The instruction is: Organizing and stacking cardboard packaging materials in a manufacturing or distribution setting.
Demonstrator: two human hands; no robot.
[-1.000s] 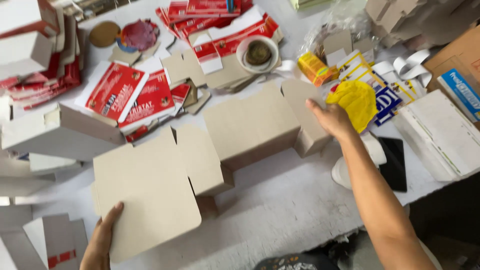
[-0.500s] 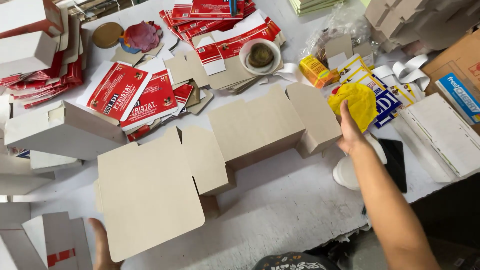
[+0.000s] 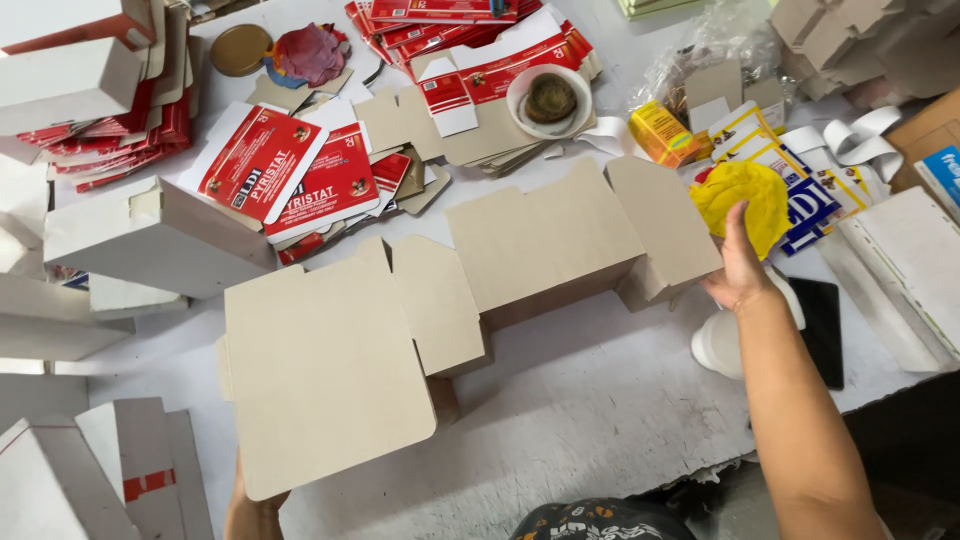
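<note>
Cardboard lies unfolded across the pale, scuffed surface: a large flat die-cut box blank of plain grey-brown board, matt and fibrous, its rounded-corner panels and flaps all spread open and uncreased. None of its panels stands up yet, so the folding looks barely begun, while finished white boxes sit at the left and flat red-and-white printed blanks wait in heaps beyond.

The left hand is mostly hidden under the blank's near panel, apparently gripping its edge; how its fingers stand cannot be told. The right hand is at the blank's far flap, fingers reaching up to touch a crumpled yellow cloth, soft and wrinkled. A round white tape roll lies farther back.
</note>
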